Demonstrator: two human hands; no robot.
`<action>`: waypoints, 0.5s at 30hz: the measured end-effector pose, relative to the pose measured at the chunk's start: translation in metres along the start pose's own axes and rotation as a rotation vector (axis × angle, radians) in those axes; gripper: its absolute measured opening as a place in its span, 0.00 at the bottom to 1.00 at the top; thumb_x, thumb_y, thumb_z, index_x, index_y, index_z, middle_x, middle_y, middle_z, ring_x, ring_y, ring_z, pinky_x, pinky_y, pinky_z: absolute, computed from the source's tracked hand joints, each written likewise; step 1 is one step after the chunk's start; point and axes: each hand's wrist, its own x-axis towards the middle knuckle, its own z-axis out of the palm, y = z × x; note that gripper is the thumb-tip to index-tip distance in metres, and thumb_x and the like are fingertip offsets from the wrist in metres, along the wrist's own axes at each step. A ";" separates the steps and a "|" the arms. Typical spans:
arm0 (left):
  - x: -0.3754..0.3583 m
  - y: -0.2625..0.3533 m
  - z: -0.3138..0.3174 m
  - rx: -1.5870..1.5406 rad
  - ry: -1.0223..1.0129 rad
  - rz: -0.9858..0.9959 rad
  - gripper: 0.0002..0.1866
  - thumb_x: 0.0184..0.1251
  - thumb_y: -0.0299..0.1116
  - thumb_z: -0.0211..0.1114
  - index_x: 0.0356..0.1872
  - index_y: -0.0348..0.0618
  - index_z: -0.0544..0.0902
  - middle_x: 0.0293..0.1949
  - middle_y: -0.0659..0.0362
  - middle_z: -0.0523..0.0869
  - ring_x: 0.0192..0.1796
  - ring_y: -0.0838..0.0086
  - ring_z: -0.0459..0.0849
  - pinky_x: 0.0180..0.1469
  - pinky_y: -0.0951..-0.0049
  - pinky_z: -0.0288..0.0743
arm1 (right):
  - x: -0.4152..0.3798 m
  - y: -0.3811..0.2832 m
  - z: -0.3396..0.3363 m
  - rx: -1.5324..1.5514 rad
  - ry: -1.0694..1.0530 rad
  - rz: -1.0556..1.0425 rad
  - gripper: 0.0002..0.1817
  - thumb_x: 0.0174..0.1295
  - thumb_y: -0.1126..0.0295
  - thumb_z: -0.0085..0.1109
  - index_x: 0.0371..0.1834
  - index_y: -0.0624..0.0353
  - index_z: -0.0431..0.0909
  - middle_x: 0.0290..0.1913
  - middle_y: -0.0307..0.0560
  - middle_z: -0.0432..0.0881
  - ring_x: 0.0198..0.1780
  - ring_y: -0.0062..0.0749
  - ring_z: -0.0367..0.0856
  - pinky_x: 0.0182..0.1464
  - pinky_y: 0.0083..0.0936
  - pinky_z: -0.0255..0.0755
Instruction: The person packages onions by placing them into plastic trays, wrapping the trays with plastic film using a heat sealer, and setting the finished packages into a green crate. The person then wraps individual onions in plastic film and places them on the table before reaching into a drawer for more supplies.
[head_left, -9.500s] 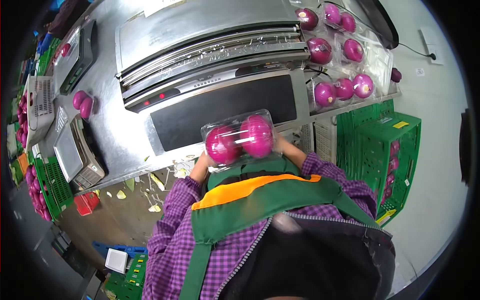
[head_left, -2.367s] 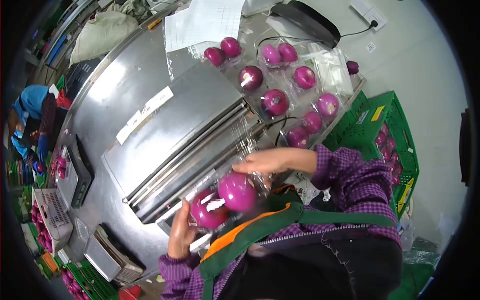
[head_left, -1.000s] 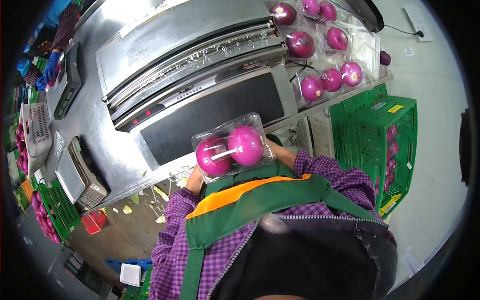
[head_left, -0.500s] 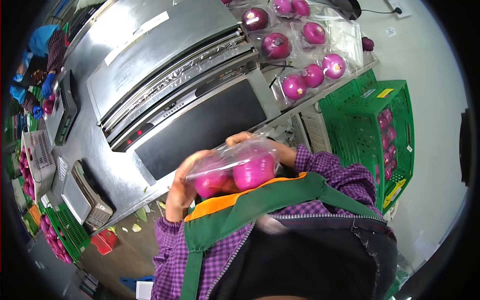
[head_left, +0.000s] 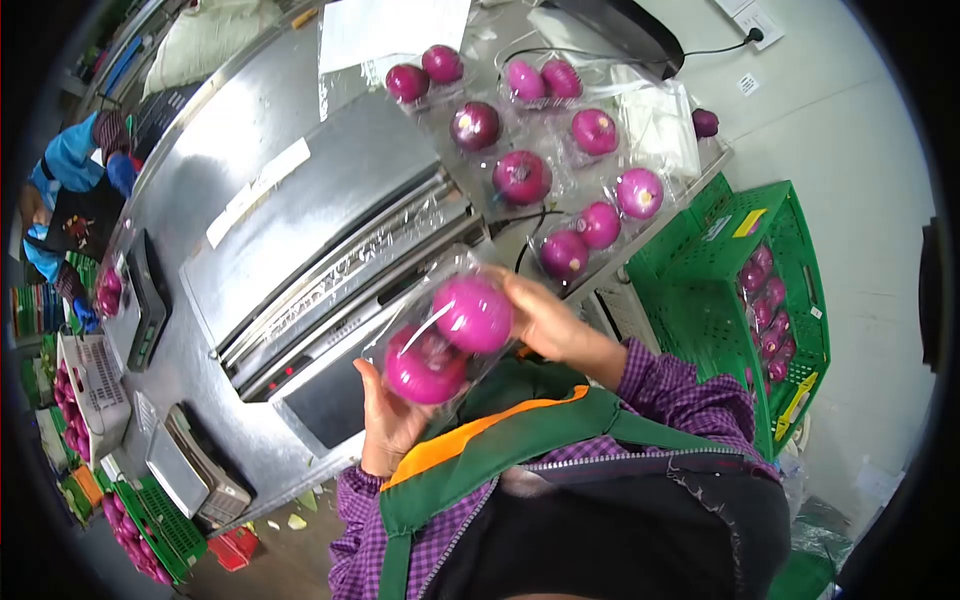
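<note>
A clear plastic pack of red onions is held up between both hands in front of my apron, tilted. My left hand supports its lower left end, thumb pointing up. At the upper right end my right hand grips the plastic, with its fingers partly behind the pack. Loose film stands out around the onions. Just beyond the pack lies a metal sealing machine with a long bar, a dark front plate and red lit digits.
More wrapped onions lie on the metal table at the upper right. Green crates with onions stand at right. Scales, a white basket and a green onion crate are at left. A co-worker in blue sleeves stands far left.
The onion pack has been raised away from my body and turned to a steeper slant. My right hand has shifted to its upper right end. The camera view has shifted too.
</note>
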 end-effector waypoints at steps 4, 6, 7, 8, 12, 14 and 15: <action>0.031 0.005 0.021 0.255 -0.270 0.004 0.43 0.65 0.63 0.48 0.72 0.45 0.50 0.69 0.45 0.57 0.68 0.54 0.62 0.62 0.49 0.67 | 0.050 -0.087 -0.037 0.250 0.156 -0.161 0.25 0.72 0.54 0.40 0.65 0.58 0.64 0.63 0.45 0.70 0.62 0.33 0.71 0.63 0.36 0.67; 0.035 0.004 0.008 0.410 -0.119 0.040 0.35 0.69 0.53 0.53 0.69 0.41 0.57 0.63 0.46 0.68 0.64 0.59 0.69 0.61 0.57 0.69 | 0.081 -0.143 -0.053 0.180 0.224 -0.367 0.22 0.72 0.56 0.40 0.63 0.58 0.65 0.61 0.47 0.72 0.61 0.34 0.71 0.63 0.38 0.67; 0.037 0.004 -0.001 0.485 -0.044 0.045 0.32 0.70 0.49 0.54 0.67 0.39 0.61 0.60 0.47 0.72 0.62 0.62 0.71 0.61 0.59 0.70 | 0.092 -0.173 -0.059 0.140 0.219 -0.394 0.23 0.72 0.56 0.39 0.63 0.58 0.64 0.60 0.48 0.73 0.61 0.37 0.71 0.62 0.41 0.68; 0.038 0.002 -0.010 0.572 0.057 0.052 0.28 0.70 0.43 0.56 0.64 0.38 0.65 0.57 0.49 0.76 0.60 0.65 0.74 0.59 0.61 0.71 | 0.121 -0.191 -0.096 0.103 0.206 -0.462 0.23 0.72 0.54 0.39 0.61 0.59 0.64 0.58 0.50 0.74 0.58 0.40 0.73 0.59 0.44 0.70; 0.038 -0.009 -0.029 0.777 0.253 0.087 0.19 0.66 0.28 0.63 0.57 0.36 0.73 0.47 0.57 0.82 0.50 0.76 0.79 0.54 0.76 0.73 | 0.210 -0.258 -0.183 0.038 0.391 -0.549 0.24 0.69 0.50 0.45 0.56 0.59 0.68 0.52 0.53 0.77 0.52 0.45 0.77 0.57 0.48 0.71; 0.041 -0.014 -0.024 0.828 0.307 0.102 0.19 0.63 0.28 0.66 0.54 0.37 0.75 0.43 0.60 0.83 0.46 0.80 0.80 0.51 0.79 0.74 | 0.256 -0.284 -0.228 0.042 0.435 -0.549 0.25 0.70 0.50 0.43 0.59 0.57 0.68 0.58 0.55 0.73 0.57 0.48 0.73 0.60 0.48 0.67; 0.043 -0.014 -0.024 0.792 0.357 0.148 0.19 0.63 0.28 0.66 0.54 0.37 0.75 0.43 0.60 0.83 0.46 0.80 0.80 0.51 0.79 0.74 | 0.281 -0.294 -0.254 0.067 0.402 -0.560 0.25 0.70 0.51 0.43 0.59 0.58 0.67 0.60 0.56 0.72 0.60 0.48 0.71 0.61 0.48 0.66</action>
